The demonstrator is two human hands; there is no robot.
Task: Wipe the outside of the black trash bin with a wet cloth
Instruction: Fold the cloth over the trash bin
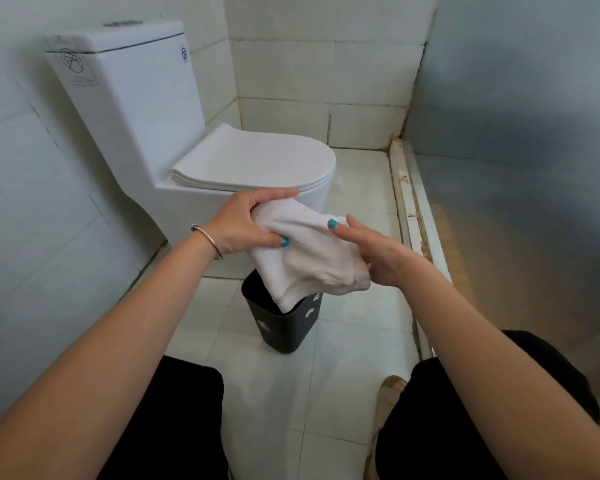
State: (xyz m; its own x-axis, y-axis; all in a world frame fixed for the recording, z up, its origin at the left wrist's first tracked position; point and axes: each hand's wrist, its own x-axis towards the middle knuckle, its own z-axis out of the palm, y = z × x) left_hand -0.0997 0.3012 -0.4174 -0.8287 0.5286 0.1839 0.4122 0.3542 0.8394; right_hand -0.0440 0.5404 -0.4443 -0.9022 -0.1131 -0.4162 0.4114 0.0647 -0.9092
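A small black trash bin (284, 329) with white marks on its sides stands on the tiled floor in front of the toilet. Above it I hold a folded white cloth (309, 254) in both hands. My left hand (246, 225) grips the cloth's upper left end, thumb on top and fingers behind. My right hand (374, 254) holds the cloth's right edge between thumb and fingers. The cloth's lower corner hangs over the bin's open top and hides part of its rim. Neither hand touches the bin.
A white toilet (222, 161) with its lid shut stands just behind the bin, against the tiled left wall. A raised threshold (413, 216) runs along the right, with a grey panel beyond it. My knees in black clothing and a sandalled foot (390, 393) are at the bottom.
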